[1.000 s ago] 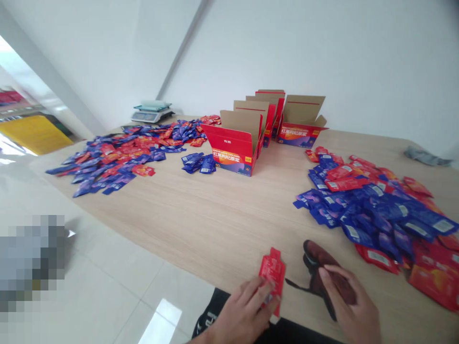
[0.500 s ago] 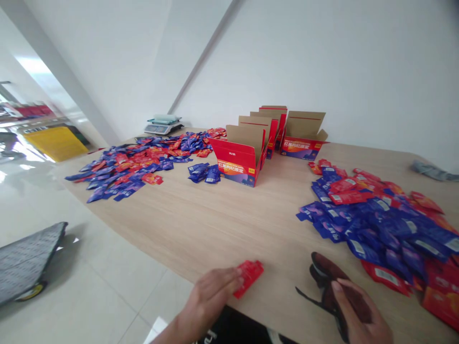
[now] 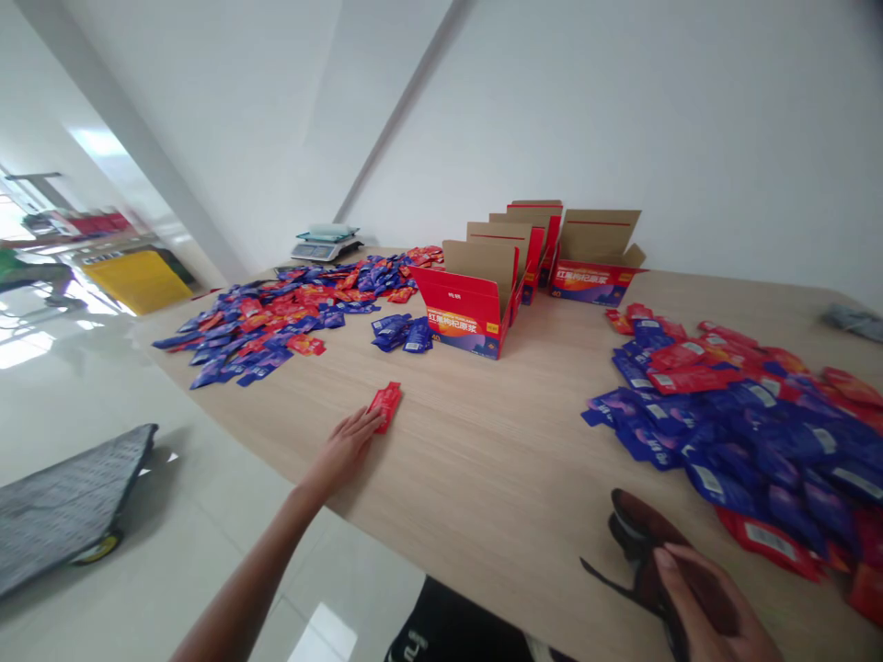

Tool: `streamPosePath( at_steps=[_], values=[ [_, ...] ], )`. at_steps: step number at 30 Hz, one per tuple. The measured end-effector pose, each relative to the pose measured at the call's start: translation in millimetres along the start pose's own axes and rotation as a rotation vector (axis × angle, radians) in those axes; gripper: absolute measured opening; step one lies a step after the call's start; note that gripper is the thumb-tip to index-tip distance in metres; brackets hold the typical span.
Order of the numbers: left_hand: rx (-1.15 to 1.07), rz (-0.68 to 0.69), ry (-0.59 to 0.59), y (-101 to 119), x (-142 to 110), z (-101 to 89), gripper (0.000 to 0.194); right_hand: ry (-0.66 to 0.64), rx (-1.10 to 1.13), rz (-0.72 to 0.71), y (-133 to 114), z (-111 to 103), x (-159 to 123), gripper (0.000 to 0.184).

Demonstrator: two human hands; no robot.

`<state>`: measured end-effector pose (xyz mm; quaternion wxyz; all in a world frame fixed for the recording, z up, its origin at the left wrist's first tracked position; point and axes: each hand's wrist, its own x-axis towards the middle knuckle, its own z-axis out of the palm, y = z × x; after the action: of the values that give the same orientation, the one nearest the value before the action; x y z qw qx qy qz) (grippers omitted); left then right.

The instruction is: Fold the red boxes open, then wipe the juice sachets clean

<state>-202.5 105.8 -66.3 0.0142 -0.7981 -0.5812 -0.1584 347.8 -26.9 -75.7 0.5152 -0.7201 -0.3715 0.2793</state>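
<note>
My left hand (image 3: 350, 443) is stretched out over the table, fingers close together on a red sachet (image 3: 386, 405); the thumb's grip is hidden. In my right hand (image 3: 710, 602), near the front edge, is a pair of dark sunglasses (image 3: 648, 533), pinched by one lens, with a temple arm sticking out to the left. Beyond the right hand spreads a heap of blue and red sachets (image 3: 745, 423). A small group of blue sachets (image 3: 404, 333) lies past the left hand, beside an open red carton (image 3: 462, 317).
Several more open cartons (image 3: 593, 276) stand behind the first one. A large sachet pile (image 3: 276, 317) covers the table's far left, with a scale (image 3: 324, 246) behind it. A grey cloth (image 3: 854, 322) lies at the far right. On the floor at left is a platform cart (image 3: 75, 506).
My left hand has moved forward and left across the table, and the red sachet has travelled with it. My right hand keeps hold of the sunglasses. The view has shifted slightly.
</note>
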Motion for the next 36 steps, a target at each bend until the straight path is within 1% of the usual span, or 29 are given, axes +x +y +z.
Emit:
streamPosePath(
  at_steps=[4,6,12,15,19,22,23,25,27,28,29,30,31,32,33,34,35,36],
  values=[
    [0.027,-0.058,-0.067,-7.2,-0.8,3.4,0.053,-0.035,-0.002,0.079,2.4,0.5,0.3,0.065],
    [0.033,-0.079,-0.084,-8.1,2.1,4.7,0.056,-0.037,-0.007,0.095,1.1,0.3,-0.2,0.065],
    [0.059,-0.128,-0.099,-0.6,7.1,8.9,0.058,-0.044,0.010,0.121,-4.0,0.4,-2.9,0.062],
    [0.072,-0.126,-0.089,2.7,8.5,8.0,0.057,-0.037,-0.009,0.119,-2.4,1.9,-1.4,0.061],
    [0.057,-0.067,-0.051,-2.0,11.3,9.7,0.057,-0.027,0.041,0.066,-4.1,4.4,-2.7,0.055],
    [0.032,-0.033,0.008,-16.8,14.3,18.6,0.056,-0.050,0.075,0.000,-9.5,7.0,-4.3,0.048],
    [0.028,-0.048,0.036,-22.7,16.0,22.8,0.054,-0.071,0.083,-0.019,-10.6,8.1,-3.6,0.045],
    [0.013,-0.075,0.038,-30.2,19.5,29.0,0.049,-0.084,0.109,-0.053,-11.1,9.9,-0.8,0.042],
    [0.010,-0.114,0.073,-24.5,21.6,27.9,0.044,-0.086,0.123,-0.078,-10.9,10.6,1.4,0.039],
    [0.016,-0.137,0.117,-14.6,22.6,24.0,0.043,-0.092,0.129,-0.090,-11.4,10.5,1.7,0.038],
    [0.022,-0.152,0.170,0.4,24.2,18.5,0.043,-0.110,0.136,-0.105,-12.6,10.2,1.5,0.036],
    [0.021,-0.146,0.218,20.6,27.4,12.1,0.044,-0.140,0.143,-0.124,-14.5,9.7,0.9,0.035],
    [-0.001,-0.101,0.278,45.8,32.6,5.7,0.045,-0.182,0.145,-0.147,-17.3,8.8,0.1,0.033],
    [-0.042,-0.023,0.320,75.6,40.1,-0.1,0.043,-0.234,0.143,-0.173,-20.8,7.6,-1.0,0.032],
    [-0.121,0.081,0.364,109.5,49.8,-4.5,0.038,-0.292,0.140,-0.199,-24.8,6.0,-2.3,0.031],
    [-0.223,0.190,0.338,146.8,61.3,-7.3,0.030,-0.359,0.137,-0.223,-28.8,3.9,-3.7,0.029],
    [-0.331,0.288,0.285,187.0,73.9,-7.9,0.023,-0.428,0.136,-0.240,-32.6,1.4,-5.3,0.028],
    [-0.422,0.403,0.183,229.0,86.8,-6.2,0.021,-0.495,0.140,-0.251,-35.6,-1.5,-7.1,0.027]
  ],
)
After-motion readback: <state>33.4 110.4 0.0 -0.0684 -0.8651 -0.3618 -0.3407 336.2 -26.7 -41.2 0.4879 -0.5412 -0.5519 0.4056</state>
